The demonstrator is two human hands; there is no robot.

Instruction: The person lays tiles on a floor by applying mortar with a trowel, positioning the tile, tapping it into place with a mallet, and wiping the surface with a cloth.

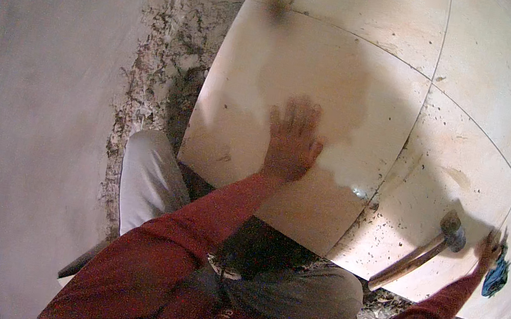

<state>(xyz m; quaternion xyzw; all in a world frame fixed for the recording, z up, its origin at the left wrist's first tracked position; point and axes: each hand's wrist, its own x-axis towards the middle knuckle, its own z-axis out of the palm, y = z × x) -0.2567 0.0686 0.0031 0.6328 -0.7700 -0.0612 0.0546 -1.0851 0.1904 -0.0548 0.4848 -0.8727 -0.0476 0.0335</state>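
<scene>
My left hand [292,138] lies flat with fingers spread on a large cream floor tile [264,72], near its middle. My right hand [489,247] reaches far out to the right and touches a blue cloth [496,276] on a neighbouring tile; whether it grips the cloth I cannot tell. A hammer [420,253] with a wooden handle and a dark head lies on the tile just left of that hand. Both arms wear red sleeves.
Rough grey mortar bed [162,68] runs along the tile's left edge, next to a plain plastered wall [32,106]. More laid tiles [488,77] with grit on them extend to the right. My knees in grey trousers [150,175] are below.
</scene>
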